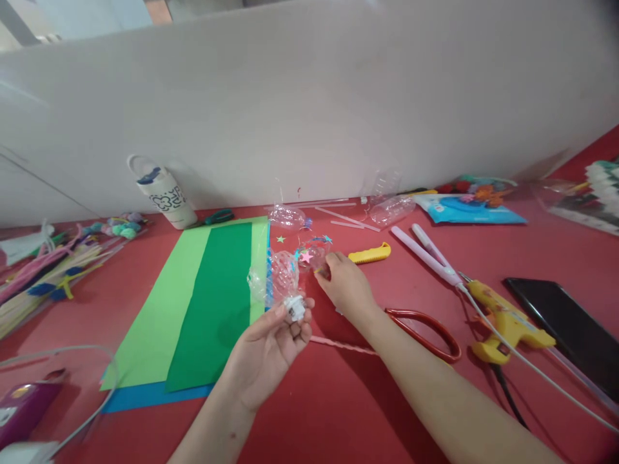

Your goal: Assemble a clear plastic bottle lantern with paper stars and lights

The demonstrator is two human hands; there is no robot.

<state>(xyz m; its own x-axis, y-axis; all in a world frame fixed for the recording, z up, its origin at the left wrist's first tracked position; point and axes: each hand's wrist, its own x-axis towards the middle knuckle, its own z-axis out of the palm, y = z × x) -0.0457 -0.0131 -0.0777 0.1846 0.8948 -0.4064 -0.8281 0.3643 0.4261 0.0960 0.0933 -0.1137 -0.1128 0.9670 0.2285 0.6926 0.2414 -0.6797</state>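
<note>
From your head, the single camera faces forward and down across the bench, near enough that your hands sit mid-frame; a pale partition spans the upper part.

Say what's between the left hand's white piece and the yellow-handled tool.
The right hand is between the white piece and the yellow-handled tool in the head view.

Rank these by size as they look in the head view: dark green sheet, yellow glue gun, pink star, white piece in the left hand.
1. Dark green sheet
2. Yellow glue gun
3. White piece, partly covered by the left hand
4. Pink star
</note>
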